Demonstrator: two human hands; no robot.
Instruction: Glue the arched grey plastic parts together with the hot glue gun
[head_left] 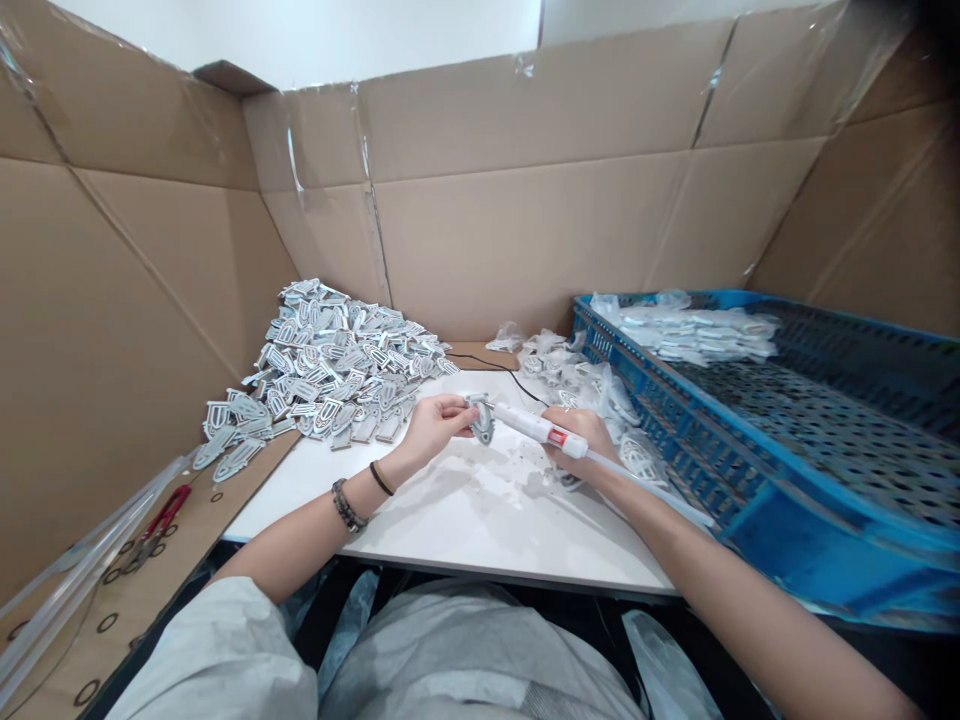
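Near the middle of the white board, my left hand pinches a small grey flat piece with rounded ends. My right hand is closed around a white hot glue gun with a red label. From the gun's rear, a long translucent glue stick runs back along my forearm. The gun's nozzle points left and meets or nearly meets the top of the grey piece; contact is too small to tell. My right fingers are partly hidden behind the gun.
A big heap of similar grey pieces lies back left. Plastic-wrapped pieces lie beside a blue crate, which holds flat white packets. Red-handled pliers and clear sticks are at left. Cardboard walls surround the white board.
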